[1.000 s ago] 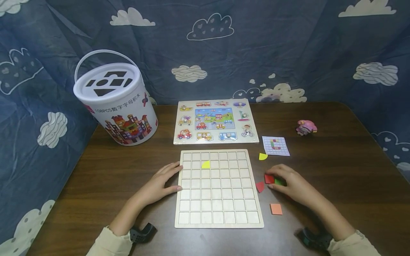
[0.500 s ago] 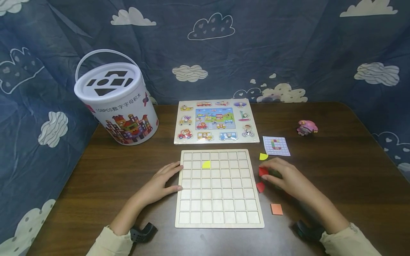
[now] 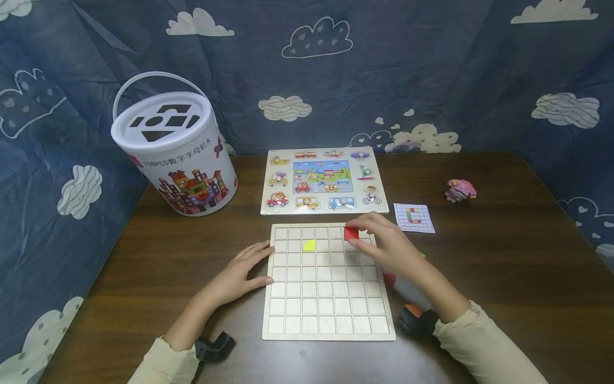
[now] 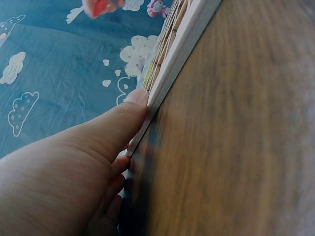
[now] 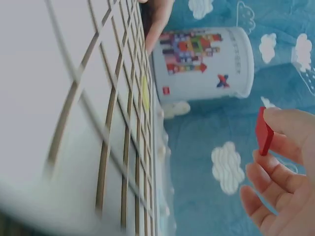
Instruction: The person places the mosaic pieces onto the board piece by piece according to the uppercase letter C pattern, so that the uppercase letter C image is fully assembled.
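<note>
A red square tile (image 3: 351,233) is pinched between the thumb and fingers of my right hand (image 3: 389,246), over the upper right part of the wooden grid board (image 3: 326,306). In the right wrist view the tile (image 5: 264,132) stands clear of the grid, its thin edge showing. My left hand (image 3: 239,273) rests at the board's left edge with fingers extended; its thumb (image 4: 129,109) touches the rim in the left wrist view. One yellow quarter-circle piece (image 3: 309,245) lies in a cell of the second row. The second yellow piece is hidden behind my right hand.
Right of the board lie a red curved-edge piece (image 3: 390,279) and an orange square (image 3: 413,309), both partly covered by my arm. A pattern card (image 3: 422,225) sits above them. Behind are a vehicle puzzle (image 3: 326,208), a white bucket (image 3: 192,160) and a pink toy (image 3: 460,190).
My right hand has picked up the red square tile from the table beside the green piece and carried it left and away from me, over the board. The left hand has stayed in place.
</note>
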### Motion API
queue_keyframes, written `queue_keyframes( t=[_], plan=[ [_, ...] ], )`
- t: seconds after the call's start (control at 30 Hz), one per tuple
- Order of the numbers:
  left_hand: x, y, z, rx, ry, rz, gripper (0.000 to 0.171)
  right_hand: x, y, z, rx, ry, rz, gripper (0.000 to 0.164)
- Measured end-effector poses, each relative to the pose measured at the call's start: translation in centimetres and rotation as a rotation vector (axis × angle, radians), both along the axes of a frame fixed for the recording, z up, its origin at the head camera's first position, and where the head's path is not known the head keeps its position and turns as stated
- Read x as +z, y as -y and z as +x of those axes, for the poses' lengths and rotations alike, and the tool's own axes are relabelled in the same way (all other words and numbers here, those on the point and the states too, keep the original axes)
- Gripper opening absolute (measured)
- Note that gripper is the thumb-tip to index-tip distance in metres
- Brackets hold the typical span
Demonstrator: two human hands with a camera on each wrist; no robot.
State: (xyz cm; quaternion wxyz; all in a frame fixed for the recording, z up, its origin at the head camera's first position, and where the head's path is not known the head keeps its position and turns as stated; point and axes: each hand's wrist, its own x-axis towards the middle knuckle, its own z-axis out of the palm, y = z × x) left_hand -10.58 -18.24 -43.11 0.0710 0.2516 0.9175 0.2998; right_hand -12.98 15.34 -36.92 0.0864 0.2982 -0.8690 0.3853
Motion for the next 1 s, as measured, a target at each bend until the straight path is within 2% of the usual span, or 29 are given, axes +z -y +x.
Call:
queue_keyframes(
  t=[0.13, 0.23, 0.43, 0.53, 0.77, 1.0],
  plan=[
    [0.1, 0.0, 0.0, -0.004, -0.006, 0.001, 0.066, -0.2, 2.2, -0.8, 0.014, 0.015, -0.073, 0.029],
    [0.1, 0.0, 0.0, -0.01, -0.018, 0.006, 0.066, -0.7, 3.6, -1.2, 0.013, 0.064, -0.109, 0.029],
    [0.0, 0.0, 0.0, -0.01, -0.021, 0.011, 0.067, -2.7, 4.9, -2.1, -0.008, 0.214, -0.077, 0.027],
    [0.0, 0.0, 0.0, -0.011, -0.022, 0.015, 0.067, -3.6, 4.9, -2.4, -0.014, 0.247, -0.033, 0.025],
    [0.1, 0.0, 0.0, -0.005, -0.017, 0.012, 0.066, -5.0, 4.5, -2.9, 0.007, 0.222, 0.089, 0.022],
    [0.1, 0.0, 0.0, -0.008, -0.01, 0.015, 0.066, -5.3, 4.3, -2.9, 0.014, 0.214, 0.136, 0.024]
  ],
)
